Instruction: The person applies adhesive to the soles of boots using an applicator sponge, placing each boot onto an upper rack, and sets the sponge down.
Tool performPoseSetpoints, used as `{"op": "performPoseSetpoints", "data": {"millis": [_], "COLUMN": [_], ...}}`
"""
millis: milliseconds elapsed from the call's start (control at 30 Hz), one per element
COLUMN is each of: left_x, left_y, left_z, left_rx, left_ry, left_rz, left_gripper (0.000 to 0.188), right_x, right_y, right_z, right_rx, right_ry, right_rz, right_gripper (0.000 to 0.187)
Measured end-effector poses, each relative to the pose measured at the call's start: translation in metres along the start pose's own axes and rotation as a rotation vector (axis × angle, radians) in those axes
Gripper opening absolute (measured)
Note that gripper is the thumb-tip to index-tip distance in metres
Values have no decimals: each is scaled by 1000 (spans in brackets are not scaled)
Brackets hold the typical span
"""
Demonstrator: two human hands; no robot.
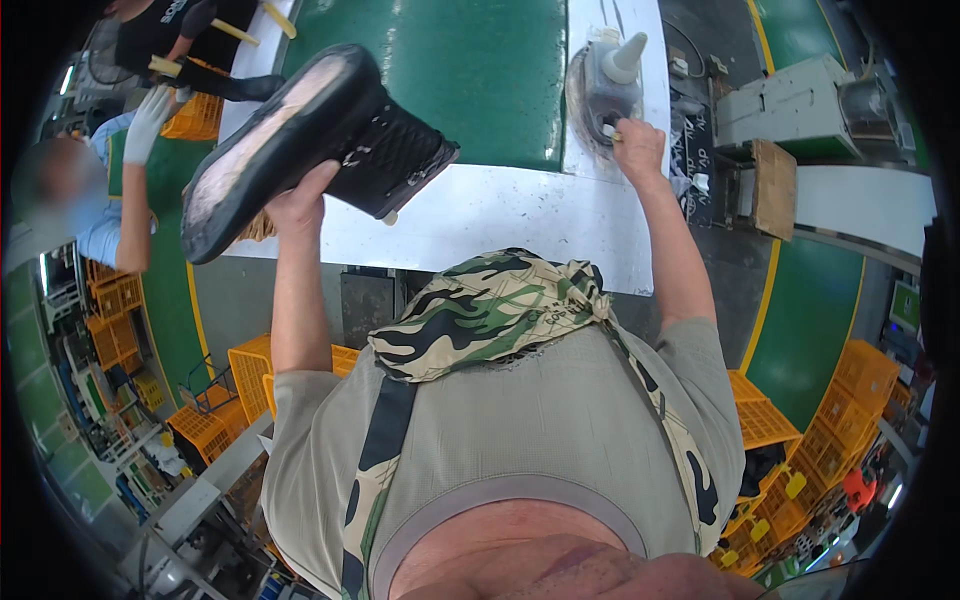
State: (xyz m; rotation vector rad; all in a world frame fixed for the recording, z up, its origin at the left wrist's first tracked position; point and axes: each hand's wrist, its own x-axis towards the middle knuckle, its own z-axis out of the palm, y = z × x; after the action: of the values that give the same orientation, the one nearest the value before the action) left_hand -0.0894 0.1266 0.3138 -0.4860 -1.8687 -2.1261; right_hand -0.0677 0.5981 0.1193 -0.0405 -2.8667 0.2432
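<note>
At left above the white table (500, 215), the black boot (312, 135) should be stiff-soled but softer in shaft, best held at the bend, where the left hand (297, 207) grips it, the right hand (642, 152) being closed on a small handle (613, 133)

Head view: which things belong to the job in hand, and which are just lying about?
Seemingly for the job:
boot, in the left hand
slim handle, in the right hand
grey container, by that hand

Seemingly lying about:
orange crates
brown board
</note>
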Motion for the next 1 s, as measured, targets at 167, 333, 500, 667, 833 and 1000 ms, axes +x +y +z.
{"op": "performPoseSetpoints", "data": {"millis": [167, 333, 500, 667, 833, 1000], "left_x": [-4, 17, 18, 13, 1, -8], "left_y": [-20, -35, -34, -27, -20, -14], "left_z": [-2, -12, 10, 23, 40, 40], "left_rx": [309, -435, 92, 245, -9, -66], "left_ry": [-153, -154, -329, -370, -323, -319], "left_rz": [116, -435, 146, 90, -94, -129], "left_gripper": [65, 42, 47, 51, 52, 55], "right_x": [1, 21, 51, 65, 65, 68], "right_y": [3, -8, -64, -144, -206, -223], "right_z": [-16, -52, -117, -174, -191, -184], "right_rx": [-61, 204, 1396, 1714, 1800, 1775], "right_ry": [-166, -67, -72, -199, -274, -244], "right_rz": [243, 439, 470, 145, -22, -48], "right_gripper": [13, 20, 11, 14, 13, 13]}}
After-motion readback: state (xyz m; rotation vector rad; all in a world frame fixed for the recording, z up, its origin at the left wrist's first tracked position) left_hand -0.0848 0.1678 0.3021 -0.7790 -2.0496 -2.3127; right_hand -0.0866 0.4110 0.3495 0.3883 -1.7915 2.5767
